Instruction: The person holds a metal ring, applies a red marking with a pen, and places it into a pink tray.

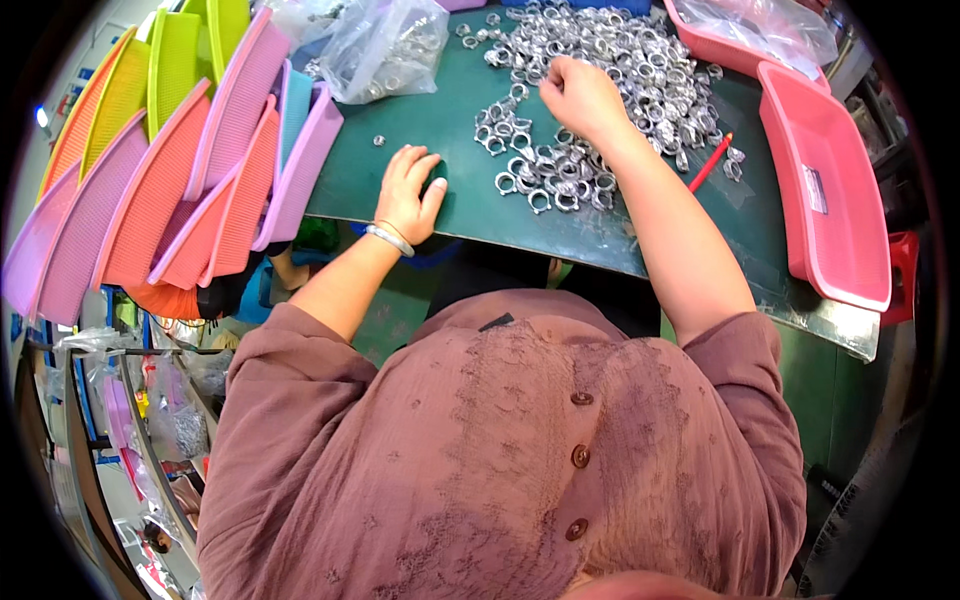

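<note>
A big heap of silver ring-shaped metal parts (660, 95) spreads over the dark green tabletop (440, 130). My right hand (583, 98) is closed above the heap's left side, fingers curled down; whatever they may hold is hidden. Closer to me lies a smaller cluster of the same rings (555, 175), below my right wrist. At the table's front edge my left hand (408, 195) rests flat with its fingers stretched out, and nothing is in it. One small metal piece (379, 141) lies alone just beyond its fingertips. A red pen-like stick (711, 162) lies right of my right forearm.
Stacked purple, orange, yellow and green plastic bins (150, 190) crowd the left side. A clear plastic bag (390, 55) with metal parts sits at the back. On the right stands a pink bin (825, 190); another pink bin (705, 45) lies behind it. Another person's arm (290, 270) shows at left.
</note>
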Demonstrator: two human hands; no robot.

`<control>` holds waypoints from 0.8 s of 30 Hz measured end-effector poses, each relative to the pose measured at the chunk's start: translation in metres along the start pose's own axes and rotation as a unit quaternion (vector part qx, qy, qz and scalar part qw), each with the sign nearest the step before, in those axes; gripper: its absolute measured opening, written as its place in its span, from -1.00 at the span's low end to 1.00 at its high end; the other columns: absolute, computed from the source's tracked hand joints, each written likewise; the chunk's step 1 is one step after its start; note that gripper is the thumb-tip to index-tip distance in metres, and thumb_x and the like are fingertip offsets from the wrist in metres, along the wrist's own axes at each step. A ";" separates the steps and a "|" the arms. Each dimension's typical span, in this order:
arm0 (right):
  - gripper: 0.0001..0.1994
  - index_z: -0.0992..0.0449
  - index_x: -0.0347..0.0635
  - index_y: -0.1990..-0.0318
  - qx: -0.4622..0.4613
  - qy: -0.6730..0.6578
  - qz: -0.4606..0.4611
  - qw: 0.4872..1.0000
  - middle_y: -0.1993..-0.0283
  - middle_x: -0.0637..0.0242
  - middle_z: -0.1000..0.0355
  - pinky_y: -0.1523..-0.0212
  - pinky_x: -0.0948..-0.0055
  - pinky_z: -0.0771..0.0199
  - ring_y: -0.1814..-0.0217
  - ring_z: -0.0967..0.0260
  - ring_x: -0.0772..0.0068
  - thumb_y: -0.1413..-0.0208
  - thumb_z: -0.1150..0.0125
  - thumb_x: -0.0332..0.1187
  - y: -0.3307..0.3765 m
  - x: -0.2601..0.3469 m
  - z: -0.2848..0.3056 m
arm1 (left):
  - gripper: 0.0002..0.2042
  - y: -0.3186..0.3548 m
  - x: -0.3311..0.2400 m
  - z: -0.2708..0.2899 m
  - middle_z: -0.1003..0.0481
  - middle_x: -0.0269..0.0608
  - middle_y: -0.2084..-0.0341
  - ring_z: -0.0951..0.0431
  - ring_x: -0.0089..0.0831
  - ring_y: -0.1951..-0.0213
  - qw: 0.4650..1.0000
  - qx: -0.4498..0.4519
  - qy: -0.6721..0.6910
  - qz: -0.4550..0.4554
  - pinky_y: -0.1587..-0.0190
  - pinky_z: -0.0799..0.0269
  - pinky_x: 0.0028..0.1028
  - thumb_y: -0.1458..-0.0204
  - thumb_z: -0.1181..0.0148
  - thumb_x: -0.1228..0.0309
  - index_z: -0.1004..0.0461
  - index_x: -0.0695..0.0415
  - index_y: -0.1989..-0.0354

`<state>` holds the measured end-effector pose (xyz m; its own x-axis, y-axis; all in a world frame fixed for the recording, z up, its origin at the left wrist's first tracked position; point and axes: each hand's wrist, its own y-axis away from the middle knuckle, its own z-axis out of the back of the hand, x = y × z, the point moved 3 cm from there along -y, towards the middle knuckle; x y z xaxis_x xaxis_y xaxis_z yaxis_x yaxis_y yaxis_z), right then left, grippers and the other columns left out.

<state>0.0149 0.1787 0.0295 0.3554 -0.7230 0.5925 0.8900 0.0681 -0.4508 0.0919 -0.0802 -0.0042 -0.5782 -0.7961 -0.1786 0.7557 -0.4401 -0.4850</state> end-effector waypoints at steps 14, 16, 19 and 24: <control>-0.77 -0.52 -0.17 0.39 0.021 0.155 0.045 0.987 0.29 0.20 -0.43 0.17 0.20 -0.32 0.16 -0.34 0.15 0.14 -0.15 -0.22 0.002 -0.005 0.008 | -0.67 0.001 -0.002 0.001 -0.30 0.07 0.08 -0.23 0.05 -0.04 1.000 -0.020 0.013 -0.006 -0.10 -0.12 -0.16 0.08 -0.06 0.36 -0.36 0.22 0.12; -0.78 -0.50 -0.16 0.36 -0.080 0.143 0.046 0.985 0.16 0.15 -0.38 0.04 0.12 -0.19 0.04 -0.24 0.13 0.16 -0.18 -0.26 -0.004 -0.007 0.021 | -0.67 0.004 -0.003 0.004 -0.29 0.06 0.07 -0.21 0.04 -0.05 1.000 -0.013 0.008 0.011 -0.11 -0.11 -0.17 0.07 -0.06 0.35 -0.36 0.21 0.11; -0.69 -0.46 -0.13 0.22 -0.180 0.234 0.015 0.955 -0.04 0.08 -0.24 -0.12 -0.09 0.09 -0.14 -0.06 0.00 0.16 -0.21 -0.24 0.000 -0.017 0.035 | -0.65 0.005 -0.002 0.003 -0.27 0.06 0.04 -0.18 0.02 -0.08 1.000 0.003 0.015 0.027 -0.12 -0.09 -0.17 0.07 -0.06 0.32 -0.35 0.21 0.09; -0.55 -0.42 -0.10 0.10 -0.015 0.291 -0.002 0.957 -0.03 0.09 -0.26 -0.12 -0.08 0.07 -0.15 -0.06 -0.02 0.14 -0.20 -0.06 0.002 -0.020 0.019 | -0.66 0.003 -0.002 0.004 -0.27 0.06 0.04 -0.19 0.03 -0.07 0.999 0.002 0.021 0.027 -0.11 -0.10 -0.17 0.06 -0.05 0.34 -0.35 0.22 0.10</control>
<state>0.0153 0.2065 0.0295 0.1239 -0.9842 0.1262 0.8792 0.0499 -0.4738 0.0967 -0.0811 -0.0018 -0.5494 -0.8005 -0.2395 0.7871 -0.3996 -0.4699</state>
